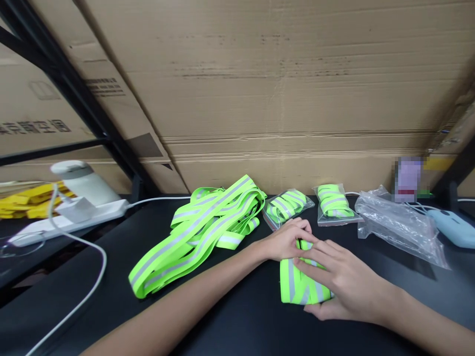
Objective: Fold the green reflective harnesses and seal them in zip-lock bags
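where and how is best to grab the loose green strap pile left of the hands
Probably pinch the strap pile at the rounded loop on its near left end, coming from the left. That loop juts out from the tangle as a clear fold to grip, while the left forearm lies across the near right side.

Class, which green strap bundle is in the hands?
The compact green, silver-striped fabric bundle, unbagged; two others sit in clear plastic bags, one lies loosely heaped.
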The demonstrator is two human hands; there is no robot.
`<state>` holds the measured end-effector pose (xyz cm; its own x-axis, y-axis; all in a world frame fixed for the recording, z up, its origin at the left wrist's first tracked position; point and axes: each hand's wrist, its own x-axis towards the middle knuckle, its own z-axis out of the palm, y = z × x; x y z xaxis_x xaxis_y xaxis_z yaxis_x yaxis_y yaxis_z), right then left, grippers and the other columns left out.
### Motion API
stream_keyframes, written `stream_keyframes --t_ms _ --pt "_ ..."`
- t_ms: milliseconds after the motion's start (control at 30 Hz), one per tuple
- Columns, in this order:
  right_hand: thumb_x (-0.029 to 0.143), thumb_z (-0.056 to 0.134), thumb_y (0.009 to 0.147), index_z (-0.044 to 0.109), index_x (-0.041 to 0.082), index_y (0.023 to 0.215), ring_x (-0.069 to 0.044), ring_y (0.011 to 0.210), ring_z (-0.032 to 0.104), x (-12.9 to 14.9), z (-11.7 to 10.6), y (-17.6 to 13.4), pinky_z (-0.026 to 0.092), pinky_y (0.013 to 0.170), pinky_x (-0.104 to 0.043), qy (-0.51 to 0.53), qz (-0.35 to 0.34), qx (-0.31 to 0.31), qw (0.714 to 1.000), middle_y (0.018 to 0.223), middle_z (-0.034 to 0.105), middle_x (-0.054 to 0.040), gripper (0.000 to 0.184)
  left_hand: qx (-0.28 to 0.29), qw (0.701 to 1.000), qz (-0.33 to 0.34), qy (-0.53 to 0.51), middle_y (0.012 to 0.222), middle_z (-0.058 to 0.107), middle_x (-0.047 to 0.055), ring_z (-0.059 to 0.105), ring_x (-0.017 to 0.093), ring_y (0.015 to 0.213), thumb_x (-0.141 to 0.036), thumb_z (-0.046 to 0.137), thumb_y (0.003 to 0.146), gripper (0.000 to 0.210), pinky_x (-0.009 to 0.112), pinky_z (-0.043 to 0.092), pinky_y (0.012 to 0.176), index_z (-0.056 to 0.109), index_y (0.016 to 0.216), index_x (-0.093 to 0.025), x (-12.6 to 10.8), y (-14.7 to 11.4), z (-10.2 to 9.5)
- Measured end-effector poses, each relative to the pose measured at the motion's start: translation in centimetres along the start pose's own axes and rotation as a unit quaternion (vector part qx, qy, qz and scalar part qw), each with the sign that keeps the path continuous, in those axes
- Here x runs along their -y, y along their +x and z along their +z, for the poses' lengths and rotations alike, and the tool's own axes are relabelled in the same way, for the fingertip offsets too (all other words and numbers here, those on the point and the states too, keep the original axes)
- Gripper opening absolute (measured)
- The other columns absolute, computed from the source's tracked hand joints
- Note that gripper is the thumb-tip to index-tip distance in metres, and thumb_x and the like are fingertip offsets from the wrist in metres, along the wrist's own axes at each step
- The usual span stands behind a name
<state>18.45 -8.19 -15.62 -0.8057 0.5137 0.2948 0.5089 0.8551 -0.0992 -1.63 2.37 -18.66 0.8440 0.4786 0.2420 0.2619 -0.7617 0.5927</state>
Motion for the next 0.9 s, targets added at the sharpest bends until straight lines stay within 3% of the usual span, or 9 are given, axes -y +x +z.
stream_keyframes --t_ms 100,267,467,667,800,900 --pt "0.037 0.072 0.086 0.064 0.011 0.131 -0.038 0.121 0.061 0.5 0.2 -0.1 0.056 0.091 -0.047 -0.039 -0.005 -0.015 0.999 0.126 0.066 -0.0204 0.052 0.004 0.999 -0.004 0.037 0.094 0.06 0.002 0.054 0.019 0.09 -0.042 0.069 0.094 0.028 0.034 0.039 0.09 0.077 0.119 -0.031 -0.1 -0.1 0.0" --pt "0.034 0.06 0.097 0.065 0.006 0.128 -0.032 0.095 0.069 0.4 0.3 -0.3 0.057 0.086 -0.048 -0.033 -0.037 -0.034 0.998 0.099 0.072 -0.0157 0.041 -0.023 1.0 -0.015 -0.005 0.082 0.065 0.001 0.055 0.016 0.08 -0.044 0.058 0.102 0.031 0.031 0.038 0.085 0.079 0.116 -0.025 -0.7 0.3 0.0" --pt "0.036 0.059 0.102 0.065 0.018 0.124 -0.023 0.107 0.07 -0.7 -1.2 0.0 0.053 0.093 -0.036 0.153 0.04 -0.023 0.987 0.114 0.075 -0.0087 0.029 -0.021 0.996 -0.008 -0.084 0.072 0.069 0.0 0.058 0.014 0.073 -0.03 0.067 0.095 0.02 0.03 0.04 0.083 0.08 0.106 -0.019 -1.1 0.4 -0.3" --pt "0.039 0.056 0.103 0.072 0.024 0.119 -0.02 0.092 0.072 -1.0 -2.3 0.4 0.051 0.081 -0.029 0.214 0.107 0.014 0.971 0.106 0.078 -0.0048 0.027 -0.021 0.982 -0.095 -0.163 0.071 0.069 -0.001 0.056 0.012 0.067 -0.022 0.076 0.079 0.018 0.023 0.04 0.064 0.082 0.096 -0.017 -0.8 0.1 0.4" --pt "0.043 0.053 0.104 0.075 0.025 0.115 -0.017 0.073 0.065 -1.4 -2.8 1.3 0.045 0.071 -0.028 0.211 0.137 0.031 0.967 0.086 0.076 -0.0023 0.03 -0.03 0.976 -0.112 -0.183 0.071 0.07 -0.002 0.056 0.011 0.064 -0.015 0.074 0.074 0.017 0.021 0.04 0.06 0.082 0.089 -0.015 -0.7 0.0 0.8" --pt "0.045 0.051 0.105 0.077 0.022 0.108 -0.012 0.056 0.048 -1.7 -2.9 1.9 0.037 0.06 -0.025 0.225 0.141 0.041 0.963 0.068 0.065 0.0017 0.035 -0.034 0.967 -0.12 -0.221 0.073 0.072 0.001 0.06 0.013 0.067 -0.025 0.076 0.079 0.015 0.023 0.045 0.064 0.08 0.087 -0.013 -0.6 0.2 0.7"
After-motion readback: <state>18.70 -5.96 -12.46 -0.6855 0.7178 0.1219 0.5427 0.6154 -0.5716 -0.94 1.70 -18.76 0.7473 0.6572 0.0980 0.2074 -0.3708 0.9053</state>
